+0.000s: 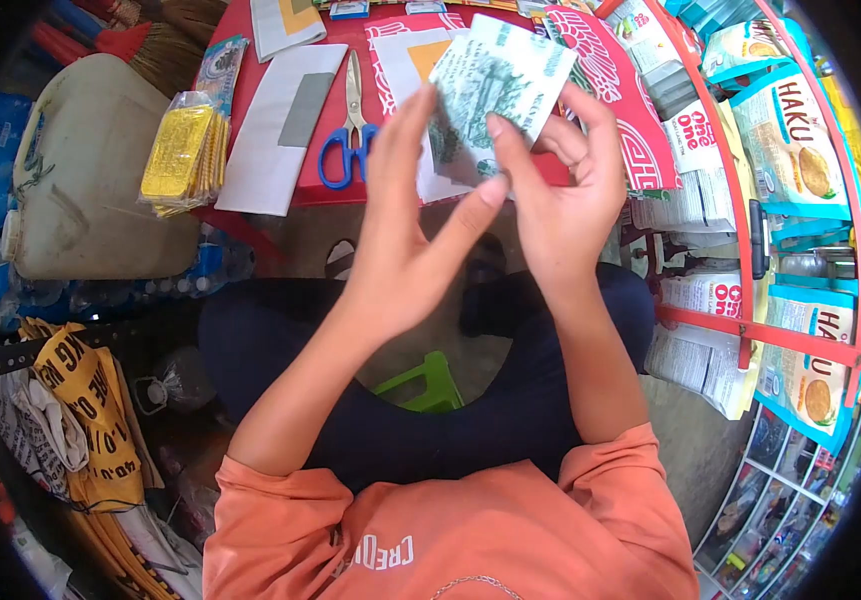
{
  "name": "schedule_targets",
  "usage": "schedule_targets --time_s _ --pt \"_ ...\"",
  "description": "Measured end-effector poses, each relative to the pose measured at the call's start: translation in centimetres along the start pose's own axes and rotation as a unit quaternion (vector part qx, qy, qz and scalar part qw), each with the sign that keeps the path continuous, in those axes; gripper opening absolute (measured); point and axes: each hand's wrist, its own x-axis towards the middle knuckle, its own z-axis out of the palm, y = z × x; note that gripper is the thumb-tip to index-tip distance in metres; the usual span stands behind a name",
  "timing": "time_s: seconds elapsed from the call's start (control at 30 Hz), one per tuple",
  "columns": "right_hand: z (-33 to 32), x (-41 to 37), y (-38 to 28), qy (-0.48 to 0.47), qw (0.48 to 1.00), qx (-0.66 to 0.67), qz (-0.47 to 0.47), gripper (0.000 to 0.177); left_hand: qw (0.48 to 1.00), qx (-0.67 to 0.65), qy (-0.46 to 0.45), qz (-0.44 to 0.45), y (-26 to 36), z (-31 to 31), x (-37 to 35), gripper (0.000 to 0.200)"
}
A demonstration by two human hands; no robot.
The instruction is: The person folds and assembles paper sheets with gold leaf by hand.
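Above the near edge of a red table (250, 225), both hands hold a small stack of green-and-white printed paper notes (500, 80), tilted and slightly fanned. My right hand (570, 190) pinches them with its thumb on the front face and its fingers behind. My left hand (400, 210) closes on their left and lower edges between fingers and thumb. Beside my left hand lie scissors (352, 125) with blue handles, blades pointing away. White paper with a grey rectangle (285, 130) lies to their left. Under the notes is red-and-white patterned paper (640, 145), partly covered.
Packs of gold-coloured pieces (185, 155) sit at the table's left corner. A large plastic jerrycan (100, 170) stands further left. A red rack (750, 330) with HAKU snack bags (790, 140) borders the right side. A green stool (425, 385) shows between the legs.
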Motion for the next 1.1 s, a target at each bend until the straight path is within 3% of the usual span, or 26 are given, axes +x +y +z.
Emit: schedule_targets --time_s 0.07,0.1,0.17,0.2,0.3,0.37,0.43,0.53,0.67,0.7,0.73,0.83,0.9,1.1 --pt "0.6 -0.5 -0.5 -0.004 0.996 -0.067 -0.057 0.051 0.994 -0.101 -0.015 -0.037 0.4 1.0 -0.7 0.072" --pt "0.5 -0.6 -0.4 -0.03 0.985 -0.133 -0.101 0.061 0.984 -0.16 -0.022 -0.074 1.0 0.9 -0.8 0.069" --pt "0.9 -1.0 -1.1 -0.073 0.986 -0.115 -0.099 0.076 0.95 -0.273 -0.035 -0.146 2.5 0.5 -0.4 0.064" --pt "0.5 -1.1 -1.5 -0.12 0.975 -0.153 -0.103 0.089 0.926 -0.335 0.022 -0.174 2.2 1.2 -0.5 0.055" --pt "0.4 -0.9 -1.6 -0.193 0.943 -0.203 -0.179 0.08 0.901 -0.367 0.033 -0.231 2.1 -0.1 0.0 0.057" --pt "0.6 -1.0 -2.1 -0.209 0.934 -0.225 -0.183 0.073 0.843 -0.472 0.046 -0.252 2.9 -0.5 0.7 0.066" --pt "0.7 -1.0 -2.2 -0.218 0.933 -0.219 -0.182 0.072 0.843 -0.465 0.072 -0.262 2.4 -0.8 1.0 0.059" --pt "1.1 -1.3 -1.3 -0.15 0.965 -0.156 -0.147 0.059 0.854 -0.399 0.127 -0.309 1.8 -1.2 1.0 0.053" --pt "1.2 -1.0 -0.6 -0.06 0.997 -0.052 -0.013 0.058 0.875 -0.383 0.074 -0.287 1.7 -1.3 0.8 0.045" --pt "1.1 -0.9 -0.7 -0.049 0.998 -0.016 0.036 0.056 0.883 -0.37 0.059 -0.282 1.8 -1.1 0.7 0.046" --pt "1.1 -0.6 -1.7 -0.05 0.983 0.1 0.144 0.049 0.89 -0.357 0.045 -0.279 1.9 -1.0 0.5 0.047" --pt "-0.1 0.3 -0.4 -0.045 0.95 0.196 0.238 0.024 0.897 -0.337 0.008 -0.285 2.1 -0.7 0.4 0.046" --pt "-0.6 0.6 -0.4 -0.046 0.948 0.203 0.241 0.016 0.902 -0.309 -0.013 -0.302 2.6 -0.8 0.4 0.044" --pt "-1.8 1.2 -0.2 -0.094 0.951 0.166 0.245 0.018 0.902 -0.35 0.087 -0.238 1.4 -0.9 1.0 0.047"
